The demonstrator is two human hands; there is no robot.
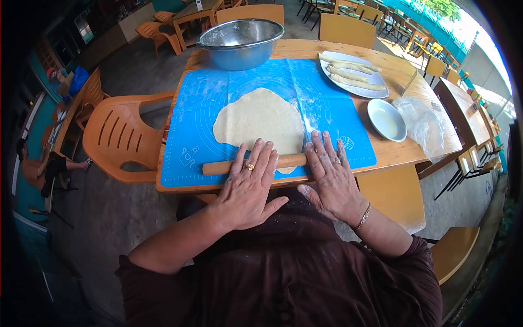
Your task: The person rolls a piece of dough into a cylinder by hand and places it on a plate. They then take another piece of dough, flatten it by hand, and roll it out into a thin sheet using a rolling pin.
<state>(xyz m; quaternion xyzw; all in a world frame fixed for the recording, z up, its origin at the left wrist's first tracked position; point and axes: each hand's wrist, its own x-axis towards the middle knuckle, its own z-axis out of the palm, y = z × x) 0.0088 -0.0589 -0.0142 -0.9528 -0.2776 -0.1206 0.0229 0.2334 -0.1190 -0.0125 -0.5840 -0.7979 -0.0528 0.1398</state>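
A wooden rolling pin [217, 168] lies across the near edge of a flat sheet of dough [259, 121]. My left hand [248, 182] rests palm down on the pin's left part, fingers stretched out over it. On its right end lies my right hand [331, 177], also flat with fingers extended; that end of the pin is hidden beneath it. Flour dusts both hands. Under the dough spreads a blue pastry mat [188, 131] with printed circles and white flour smears. A small flap of dough shows on the near side of the pin.
A metal bowl [239, 52] stands at the mat's far left. To the far right are a white plate [376, 91] with several dough rolls [351, 73], a small white bowl [387, 120] and a clear plastic bag [427, 128]. An orange chair [122, 136] adjoins the table's left side. A person [38, 166] sits far left.
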